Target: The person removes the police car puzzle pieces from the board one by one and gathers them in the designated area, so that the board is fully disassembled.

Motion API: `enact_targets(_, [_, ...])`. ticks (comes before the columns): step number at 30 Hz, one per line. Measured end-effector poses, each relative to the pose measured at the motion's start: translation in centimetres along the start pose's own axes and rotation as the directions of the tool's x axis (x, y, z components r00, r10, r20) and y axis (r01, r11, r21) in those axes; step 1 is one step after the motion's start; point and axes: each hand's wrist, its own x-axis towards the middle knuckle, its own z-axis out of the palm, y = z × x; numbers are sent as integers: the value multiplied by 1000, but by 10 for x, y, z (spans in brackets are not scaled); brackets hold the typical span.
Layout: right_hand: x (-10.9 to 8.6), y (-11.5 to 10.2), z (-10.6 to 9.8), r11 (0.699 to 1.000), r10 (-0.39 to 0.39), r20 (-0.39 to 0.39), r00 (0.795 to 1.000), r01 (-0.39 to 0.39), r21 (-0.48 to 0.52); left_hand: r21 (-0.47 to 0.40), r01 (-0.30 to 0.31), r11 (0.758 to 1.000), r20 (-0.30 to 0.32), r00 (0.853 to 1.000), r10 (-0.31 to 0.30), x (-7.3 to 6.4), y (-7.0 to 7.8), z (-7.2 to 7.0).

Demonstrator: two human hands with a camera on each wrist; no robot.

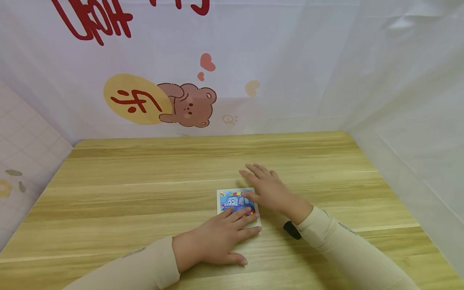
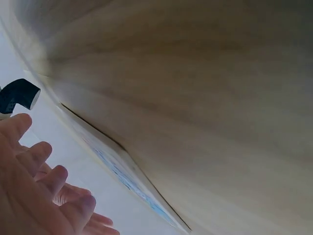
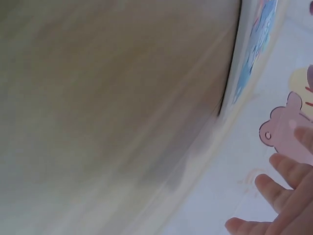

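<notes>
A small square picture puzzle with a pale border and a blue cartoon car lies flat on the wooden table. My left hand is spread over its lower part, fingers straight, covering the bottom of the picture. At the upper right of the puzzle is my right hand, fingers extended and thumb overlapping the car. The left wrist view shows the puzzle's edge on the tabletop and the left fingers above it. In the right wrist view, the puzzle is apart from the loosely spread right fingers.
The wooden table stretches out around the puzzle. Behind it hangs a white curtain printed with a brown bear and red lettering. A black wrist device shows under the right cuff.
</notes>
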Motion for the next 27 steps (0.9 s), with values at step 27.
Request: enact_targets(27, [31,-22,9,981,-70,66,995,57,186,82,-104,991,73,992,98,-1,7,14])
